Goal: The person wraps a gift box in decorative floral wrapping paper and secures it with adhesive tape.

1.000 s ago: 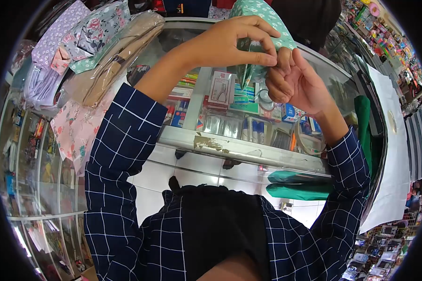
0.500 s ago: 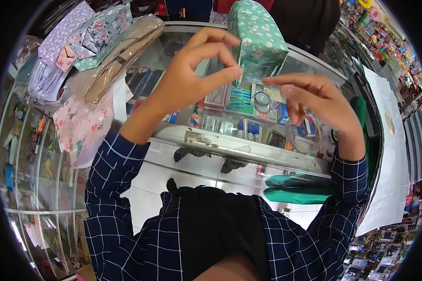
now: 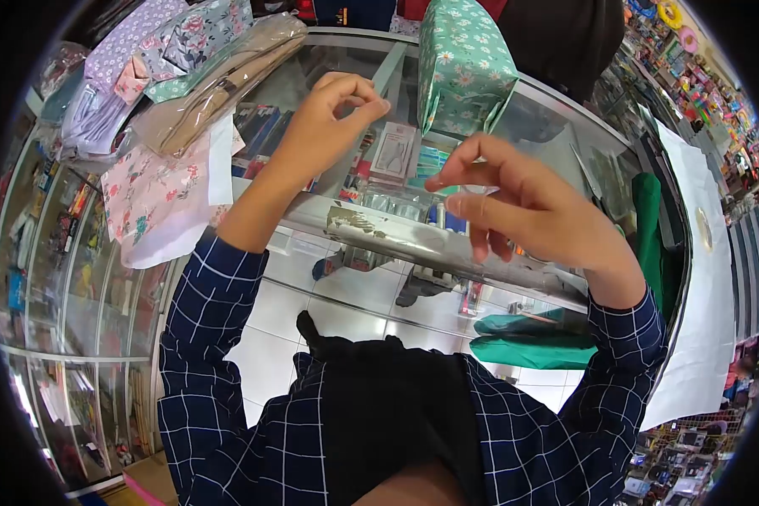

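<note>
My left hand (image 3: 336,118) hovers over the glass counter (image 3: 333,63), thumb and fingertips pinched together. Whether anything thin is between them I cannot make out. Lower and to the right, my right hand (image 3: 514,202) is raised above the counter's front edge, its fingers curved and apart, with nothing visible in them. Beyond both hands, a green wrapped box (image 3: 468,72) with a white daisy pattern stands on the glass; neither hand touches it. Beneath the glass, a boxed item with a pliers-like picture (image 3: 394,152) shows between my hands. My right hand hides part of the goods there.
Plastic-wrapped floral bundles (image 3: 135,76) and a beige bundle (image 3: 219,84) lie at the left. Pink floral paper (image 3: 156,198) hangs over the counter's left corner. Scissors (image 3: 584,173) rest at the right, near a green roll (image 3: 647,219) and a large white sheet (image 3: 691,278).
My left hand has moved slightly left and its fingers have closed into a pinch. My right hand has come lower and left, towards me. The two hands are a little further apart.
</note>
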Motion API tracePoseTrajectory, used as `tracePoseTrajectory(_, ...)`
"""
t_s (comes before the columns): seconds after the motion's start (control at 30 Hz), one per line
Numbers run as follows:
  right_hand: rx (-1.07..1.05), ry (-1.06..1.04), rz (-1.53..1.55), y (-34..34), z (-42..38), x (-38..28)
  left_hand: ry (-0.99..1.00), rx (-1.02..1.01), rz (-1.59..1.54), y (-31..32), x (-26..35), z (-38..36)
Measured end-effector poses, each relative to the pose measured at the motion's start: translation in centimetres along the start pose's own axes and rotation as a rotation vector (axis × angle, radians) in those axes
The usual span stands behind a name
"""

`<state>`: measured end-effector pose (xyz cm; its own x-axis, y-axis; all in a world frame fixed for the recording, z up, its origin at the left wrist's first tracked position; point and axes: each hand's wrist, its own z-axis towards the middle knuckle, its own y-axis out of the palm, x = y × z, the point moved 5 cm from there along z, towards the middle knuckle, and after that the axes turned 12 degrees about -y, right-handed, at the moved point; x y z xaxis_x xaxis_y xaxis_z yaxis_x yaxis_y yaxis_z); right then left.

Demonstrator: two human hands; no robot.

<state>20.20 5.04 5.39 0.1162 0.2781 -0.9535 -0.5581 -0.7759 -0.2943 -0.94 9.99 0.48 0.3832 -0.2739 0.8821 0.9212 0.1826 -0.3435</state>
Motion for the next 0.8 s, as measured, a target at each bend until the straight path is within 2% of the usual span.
tracePoseTrajectory(0.1,-0.020,0.032,0.130,1.0,0.0,0.6,0.010,-0.012,0.031,0.5,-0.2,0.6)
tracePoseTrajectory(0.43,0.022,0.116,0.089,2.1,-0.6,0.0,0.030,-0.019,0.079,0.9,-0.5,1.8)
tracePoseTrajectory(0.7,0.114,0.067,0.086,0.3,-1.4,0.5,-0.004,-0.001,0.141,2.4,-0.7,2.7)
tracePoseTrajectory(0.8,0.122,0.055,0.133,-0.1,-1.9,1.0,0.053,-0.017,0.203,3.1,0.0,2.8)
